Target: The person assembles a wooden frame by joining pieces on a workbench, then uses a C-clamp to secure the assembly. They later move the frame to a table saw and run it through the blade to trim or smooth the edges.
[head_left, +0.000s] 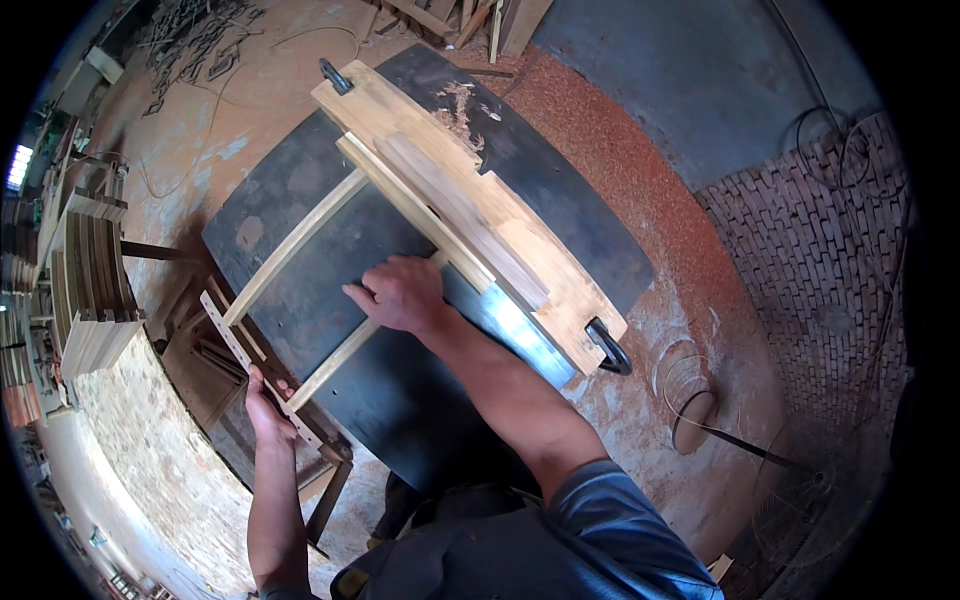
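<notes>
A light wooden frame lies across a black board (270,200). Two slender wooden rails run side by side, the far rail (297,243) and the near rail (335,367). At their left ends sits a narrow wooden strip with small holes (226,330). My left hand (268,408) grips that strip near its lower end, fingers partly hidden beneath. My right hand (402,292) is closed over the near rail, close to its right end; its palm side is hidden. Both rails reach toward a long wooden bar (415,212), which rests along a notched thick plank (520,240).
Black clamps grip the plank at its upper end (336,77) and lower end (608,348). Wood shavings (458,112) lie on the board's far part. Stacked curved wooden pieces (98,270) stand at left. A round-based stand (694,420) is on the floor at right, before a brick surface (800,240).
</notes>
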Demonstrator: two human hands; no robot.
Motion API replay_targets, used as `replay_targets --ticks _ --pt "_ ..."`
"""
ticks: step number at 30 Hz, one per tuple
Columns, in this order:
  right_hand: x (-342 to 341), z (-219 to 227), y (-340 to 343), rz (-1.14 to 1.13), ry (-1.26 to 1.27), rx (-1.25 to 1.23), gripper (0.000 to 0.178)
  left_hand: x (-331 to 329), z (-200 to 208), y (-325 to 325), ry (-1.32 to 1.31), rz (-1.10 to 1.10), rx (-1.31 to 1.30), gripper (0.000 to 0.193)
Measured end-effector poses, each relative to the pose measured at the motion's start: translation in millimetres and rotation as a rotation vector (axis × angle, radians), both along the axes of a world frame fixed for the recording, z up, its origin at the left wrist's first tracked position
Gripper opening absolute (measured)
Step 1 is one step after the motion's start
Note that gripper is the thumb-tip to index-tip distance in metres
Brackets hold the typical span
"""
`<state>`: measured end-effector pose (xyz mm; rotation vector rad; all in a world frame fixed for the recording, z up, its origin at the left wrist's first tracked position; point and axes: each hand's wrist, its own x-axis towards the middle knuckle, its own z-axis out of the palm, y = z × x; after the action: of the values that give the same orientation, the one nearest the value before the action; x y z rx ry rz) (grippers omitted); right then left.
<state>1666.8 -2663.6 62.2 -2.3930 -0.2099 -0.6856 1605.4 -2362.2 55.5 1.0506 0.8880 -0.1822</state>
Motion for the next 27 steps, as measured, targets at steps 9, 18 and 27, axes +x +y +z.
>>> replay_targets --ticks 9,18,27 --pt "39 -3 13 0.011 0.017 0.007 0.040 39 -2 15 -0.026 -0.022 0.011 0.029" --pt "62 0 20 0.040 0.094 0.003 0.038 64 -7 25 -0.039 -0.024 0.022 0.026" --pt "82 -7 27 0.020 0.041 0.027 0.041 84 -2 27 -0.037 -0.030 -0.026 0.031"
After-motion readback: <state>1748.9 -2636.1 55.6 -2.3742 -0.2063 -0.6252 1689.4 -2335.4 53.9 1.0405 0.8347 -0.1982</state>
